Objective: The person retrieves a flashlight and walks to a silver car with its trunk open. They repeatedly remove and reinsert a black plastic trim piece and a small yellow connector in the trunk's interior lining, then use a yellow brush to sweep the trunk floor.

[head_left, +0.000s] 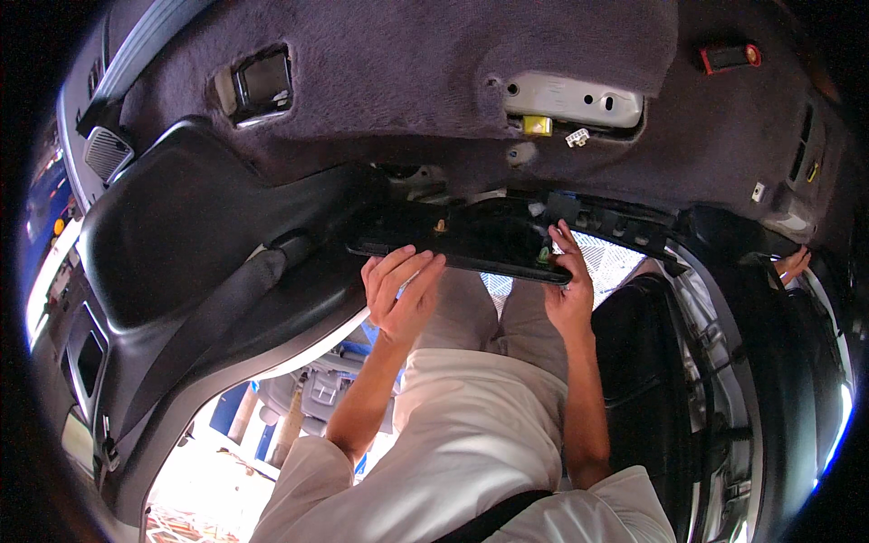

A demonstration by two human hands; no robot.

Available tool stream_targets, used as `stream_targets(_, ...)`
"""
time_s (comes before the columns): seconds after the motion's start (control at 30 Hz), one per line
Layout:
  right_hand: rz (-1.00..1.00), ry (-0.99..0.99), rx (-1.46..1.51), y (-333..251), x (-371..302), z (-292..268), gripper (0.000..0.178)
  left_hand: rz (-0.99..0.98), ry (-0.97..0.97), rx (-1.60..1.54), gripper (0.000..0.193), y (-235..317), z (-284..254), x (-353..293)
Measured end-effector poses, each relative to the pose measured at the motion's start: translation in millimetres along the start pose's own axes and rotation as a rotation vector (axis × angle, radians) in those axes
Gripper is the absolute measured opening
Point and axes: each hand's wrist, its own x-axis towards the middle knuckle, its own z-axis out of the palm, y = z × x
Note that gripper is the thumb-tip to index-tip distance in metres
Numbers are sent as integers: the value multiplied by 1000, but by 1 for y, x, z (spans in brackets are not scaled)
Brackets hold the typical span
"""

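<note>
A long black plastic trim panel (484,258) lies crosswise in front of my body, inside a car's cabin. An orange clip (441,226) and a green clip (545,254) show on it. At the panel's near edge, toward its left end, my left hand (401,290) has its fingers laid over the rim; its thumb is hidden. My right hand (570,285) pinches the right end, with the thumb below and the fingers raised beside the green clip. Both hands are closed on the panel. Its far side runs into shadow, so I cannot tell whether it touches the car body there.
Beyond, dark carpeted lining surrounds a metal bracket (579,101), a yellow connector (537,125) and a white connector (577,138). A red-and-black device (730,59) lies far right. Seat belt webbing (240,294) crosses at left. Another hand (794,264), possibly a reflection, shows at right.
</note>
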Motion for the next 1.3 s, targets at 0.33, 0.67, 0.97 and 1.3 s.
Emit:
stream_targets(0.33,55,-96,37,1,18,-14,30,-66,108,26,48,1,3,18)
stream_targets(0.67,166,-269,485,-7,19,-68,38,-544,14,-650,54,-10,-19,30)
stream_targets(0.97,164,-407,103,-93,148,-52,27,-416,99,-856,47,-9,-19,-1)
stream_targets(1.3,-263,-489,-645,-91,201,157,29,-375,47,-828,43,-10,-29,-2)
